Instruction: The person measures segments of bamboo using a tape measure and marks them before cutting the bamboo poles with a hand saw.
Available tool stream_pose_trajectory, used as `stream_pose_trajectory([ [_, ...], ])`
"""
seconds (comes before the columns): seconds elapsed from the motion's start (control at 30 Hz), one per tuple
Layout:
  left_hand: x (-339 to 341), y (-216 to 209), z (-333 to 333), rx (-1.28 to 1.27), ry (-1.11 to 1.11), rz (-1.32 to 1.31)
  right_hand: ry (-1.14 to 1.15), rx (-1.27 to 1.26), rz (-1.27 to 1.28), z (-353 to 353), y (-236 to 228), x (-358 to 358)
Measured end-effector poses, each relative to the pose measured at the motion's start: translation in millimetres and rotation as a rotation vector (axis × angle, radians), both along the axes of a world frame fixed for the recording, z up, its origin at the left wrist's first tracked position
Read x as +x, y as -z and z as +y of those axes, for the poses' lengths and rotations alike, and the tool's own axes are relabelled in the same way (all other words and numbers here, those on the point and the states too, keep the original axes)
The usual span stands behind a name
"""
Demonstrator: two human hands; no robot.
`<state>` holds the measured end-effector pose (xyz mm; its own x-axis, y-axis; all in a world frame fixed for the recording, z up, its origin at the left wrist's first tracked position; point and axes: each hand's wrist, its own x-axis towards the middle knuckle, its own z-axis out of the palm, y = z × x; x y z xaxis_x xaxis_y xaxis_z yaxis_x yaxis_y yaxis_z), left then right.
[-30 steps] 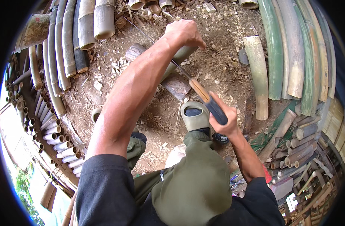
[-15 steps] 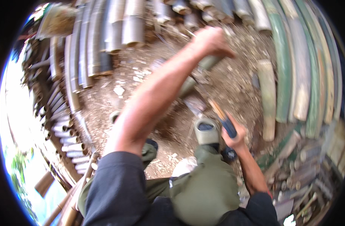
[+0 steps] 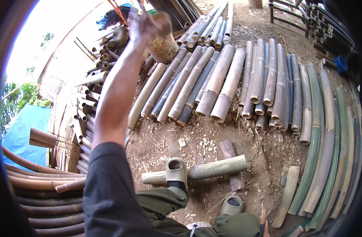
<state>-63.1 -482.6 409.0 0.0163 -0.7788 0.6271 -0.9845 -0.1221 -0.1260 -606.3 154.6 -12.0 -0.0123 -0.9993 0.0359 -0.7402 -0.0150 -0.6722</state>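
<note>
My left arm stretches up to the far left, and my left hand (image 3: 143, 25) is smeared by motion. It overlaps the top of a sack of pale brown shavings (image 3: 163, 49); whether it touches the sack is unclear. At the lower edge only a sliver of my right hand (image 3: 265, 230) shows. Above it sticks the tan end of a slim tool (image 3: 263, 215), whose dark grip is out of view. In front of me a bamboo length (image 3: 216, 168) lies across a flat wooden block (image 3: 230, 152), with my left shoe (image 3: 176, 170) resting on it.
Rows of cut bamboo poles (image 3: 224, 87) lie beyond the floor of dirt and chips. Longer green poles (image 3: 313, 150) line the right, with a short bamboo piece (image 3: 287, 195) beside them. Brown poles (image 3: 50, 197) are stacked at near left, close to a blue tarp (image 3: 25, 132).
The view has swung up and to the left. My left arm has gone from above the bamboo on the floor to the sack. My right hand has dropped almost out of view.
</note>
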Motion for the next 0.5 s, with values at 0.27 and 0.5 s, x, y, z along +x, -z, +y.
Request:
stream_pose_trajectory([
  [0.27, -11.1, 92.3, 122.0, 0.512, 0.015, -0.161, 0.016, -0.018, 0.105, 22.2, 8.8, -10.2],
  [0.5, 10.9, 233.6, 354.7, 1.533, 0.048, -0.022, -0.054, -0.013, 0.026, 38.3, 4.6, -1.5],
])
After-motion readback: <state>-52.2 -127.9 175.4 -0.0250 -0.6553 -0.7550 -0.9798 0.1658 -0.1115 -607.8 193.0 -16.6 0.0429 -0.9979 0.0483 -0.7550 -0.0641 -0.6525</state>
